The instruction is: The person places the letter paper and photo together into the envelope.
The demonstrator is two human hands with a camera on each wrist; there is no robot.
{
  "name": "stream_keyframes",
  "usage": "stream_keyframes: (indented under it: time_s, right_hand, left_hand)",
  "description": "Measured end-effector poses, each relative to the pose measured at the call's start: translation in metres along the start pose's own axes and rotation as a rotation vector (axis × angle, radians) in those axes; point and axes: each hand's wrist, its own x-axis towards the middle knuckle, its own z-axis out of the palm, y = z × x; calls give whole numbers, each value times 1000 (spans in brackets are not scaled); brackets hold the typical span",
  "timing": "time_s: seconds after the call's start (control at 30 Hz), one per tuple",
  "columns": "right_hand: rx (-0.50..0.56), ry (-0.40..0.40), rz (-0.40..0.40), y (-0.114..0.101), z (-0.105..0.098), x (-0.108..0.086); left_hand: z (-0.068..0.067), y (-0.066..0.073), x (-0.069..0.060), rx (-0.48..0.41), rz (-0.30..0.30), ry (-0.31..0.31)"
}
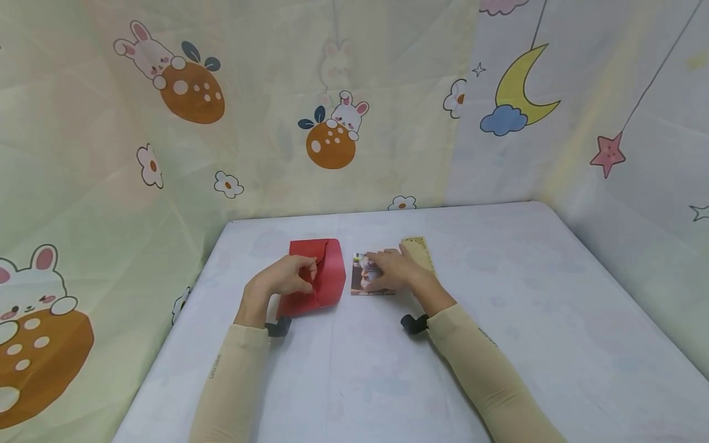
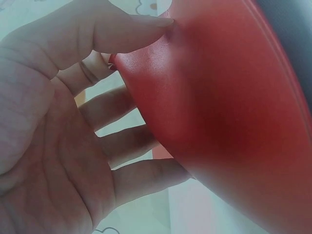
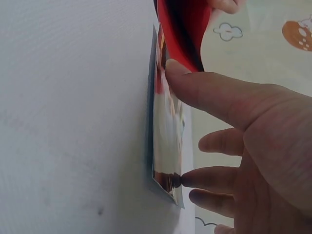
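Landmark: a red envelope [image 1: 331, 277] lies on the white table [image 1: 554, 320]; all places below are taken from it, with sides as the person's own.
Envelope condition: a dark gap shows between two red layers in the right wrist view; in the left wrist view, one red sheet bows outward.
Left hand [image 1: 282, 275]: at the envelope's left side, overlapping it; grasping, with the thumb against one face of the red sheet and the fingers behind its edge.
Photo card [image 1: 364, 277]: just right of the envelope, apart from it in the head view; a light-coloured figure is printed on it.
Right hand [image 1: 396, 269]: right of the envelope, over the photo card; thumb at the card, fingers extended toward its far edge. Whether it grasps the card or merely touches it, I cannot tell.
Patterned strip [image 1: 419, 249]: further right of the envelope, beyond the photo card; pale yellow, ornamented at the top, partly hidden by the right hand.
Sleeves: beige on both arms, the left sleeve [image 1: 229, 381] nearer the person than the envelope, the right sleeve [image 1: 487, 369] to its right.
Backdrop: printed cloth [image 1: 266, 92] behind the envelope, bearing rabbits, flowers and a moon.
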Motion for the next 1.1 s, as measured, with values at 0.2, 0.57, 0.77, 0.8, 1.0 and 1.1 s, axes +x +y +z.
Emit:
stream_keyframes:
  time_s: [0.2, 0.57, 0.77, 0.8, 1.0, 1.1]
  right_hand:
    - [-27, -6, 27, 4, 0, 1]
    - [-38, 14, 64, 8, 0, 1]
    - [-79, 17, 105, 8, 1, 0]
    - [-80, 17, 108, 7, 1, 0]
    - [-59, 26, 114, 6, -1, -2]
    - [-64, 30, 115, 6, -2, -1]
  left_hand:
    - [0, 0, 0, -5, -1, -2]
    - [1, -1, -1, -4, 1, -1]
    - [1, 0, -1, -3, 3, -4]
    - [1, 0, -1, -2, 4, -2]
    - [0, 2, -2, 3, 3, 0]
    - [-1, 2, -2, 4, 4, -1]
